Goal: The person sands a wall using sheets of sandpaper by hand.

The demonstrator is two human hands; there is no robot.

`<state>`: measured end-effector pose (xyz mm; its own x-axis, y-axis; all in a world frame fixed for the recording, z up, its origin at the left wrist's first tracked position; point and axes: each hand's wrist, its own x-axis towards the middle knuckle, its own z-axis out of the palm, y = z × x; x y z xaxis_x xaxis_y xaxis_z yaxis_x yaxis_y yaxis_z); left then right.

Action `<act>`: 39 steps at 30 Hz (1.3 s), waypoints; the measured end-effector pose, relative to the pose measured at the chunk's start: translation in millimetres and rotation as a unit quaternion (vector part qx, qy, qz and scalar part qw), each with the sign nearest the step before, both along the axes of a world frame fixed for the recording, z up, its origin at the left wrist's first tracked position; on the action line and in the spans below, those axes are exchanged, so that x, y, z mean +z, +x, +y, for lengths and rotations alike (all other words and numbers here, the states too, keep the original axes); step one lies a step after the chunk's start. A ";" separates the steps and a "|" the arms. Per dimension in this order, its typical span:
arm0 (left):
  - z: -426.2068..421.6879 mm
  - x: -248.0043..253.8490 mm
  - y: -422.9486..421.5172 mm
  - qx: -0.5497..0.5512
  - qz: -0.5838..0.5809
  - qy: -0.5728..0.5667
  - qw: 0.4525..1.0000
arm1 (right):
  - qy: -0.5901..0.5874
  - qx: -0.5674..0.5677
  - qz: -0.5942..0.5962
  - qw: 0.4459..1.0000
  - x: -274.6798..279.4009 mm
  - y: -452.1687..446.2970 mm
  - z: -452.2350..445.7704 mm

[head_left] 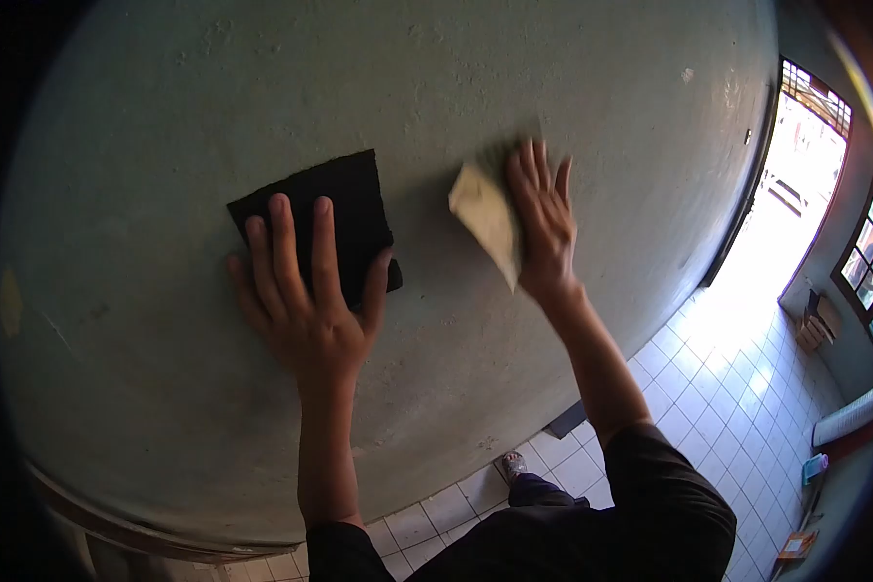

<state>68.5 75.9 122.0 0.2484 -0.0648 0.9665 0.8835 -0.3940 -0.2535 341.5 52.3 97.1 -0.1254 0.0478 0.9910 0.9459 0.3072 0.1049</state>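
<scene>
Reaching up with 2 hands to the wall point(427, 78), pressing a black sheet point(354, 194) flat well above its lower edge under the left hand point(310, 315), spread and unclenched. Meeting a pale sheet point(490, 218) with the right hand point(546, 223), straight-fingered, closer to the wall's right edge by the bright doorway point(795, 175); cannot tell, given the blur, whether gripping or merely pressing it.

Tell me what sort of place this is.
Probably a room in a house or other small building, though its exact use is unclear: there is a scuffed painted wall, a white tiled floor and a bright doorway.
</scene>
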 end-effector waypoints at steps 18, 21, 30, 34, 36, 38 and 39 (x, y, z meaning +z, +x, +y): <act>-1.3 1.6 3.3 0.013 0.000 -0.009 1.000 | 0.039 -0.014 -0.018 0.999 12.5 14.9 7.2; -1.8 -1.5 1.3 0.016 -0.003 -0.004 1.000 | 0.060 -0.020 -0.010 0.998 82.6 9.1 1.6; -5.4 -1.1 2.1 0.023 0.002 -0.017 1.000 | -0.015 -0.023 -0.012 1.000 -31.3 6.6 -0.8; -5.8 1.1 2.2 0.019 0.007 -0.018 1.000 | 0.064 -0.015 -0.022 0.998 89.5 11.2 5.7; -6.8 -0.6 0.6 0.016 0.009 -0.025 1.000 | 0.063 -0.002 -0.011 0.998 89.9 7.3 4.0; -7.5 -0.5 0.5 0.028 0.011 -0.028 0.999 | 0.049 0.023 -0.007 0.999 52.8 2.4 4.8; -6.3 0.4 1.8 0.025 0.011 -0.027 0.999 | 0.043 0.017 -0.012 0.999 23.4 4.3 10.3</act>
